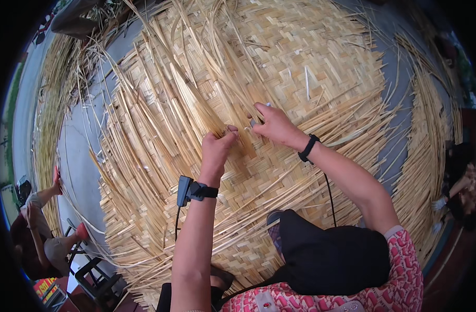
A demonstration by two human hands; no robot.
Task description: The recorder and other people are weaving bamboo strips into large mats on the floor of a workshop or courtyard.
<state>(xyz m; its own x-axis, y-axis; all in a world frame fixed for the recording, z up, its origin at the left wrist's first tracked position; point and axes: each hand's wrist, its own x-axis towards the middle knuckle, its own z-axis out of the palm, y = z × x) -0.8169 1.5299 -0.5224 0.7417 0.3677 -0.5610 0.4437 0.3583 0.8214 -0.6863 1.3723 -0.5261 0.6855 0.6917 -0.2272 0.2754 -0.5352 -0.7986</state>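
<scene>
A large mat woven from flat straw-coloured reed strips [321, 57] spreads beneath me, its loose strip ends sticking out round the edges. My left hand [217, 152] is closed round the lower end of a fanned bundle of reed strips [193, 101] that stands up from the weave and runs away from me. Just to its right, my right hand [277, 126] is pinched at the near end of further reed strips, with something white on its fingers. Both hands stay low over the mat, a small gap between them. The exact fingertip grip is partly hidden.
A black chair [94, 278] and a seated person [37, 229] are at the left. Long reed bundles [53, 114] lie on the grey floor [81, 151] there. More reeds [425, 140] and another person [459, 190] are at the right. My shoe [274, 229] rests on the mat.
</scene>
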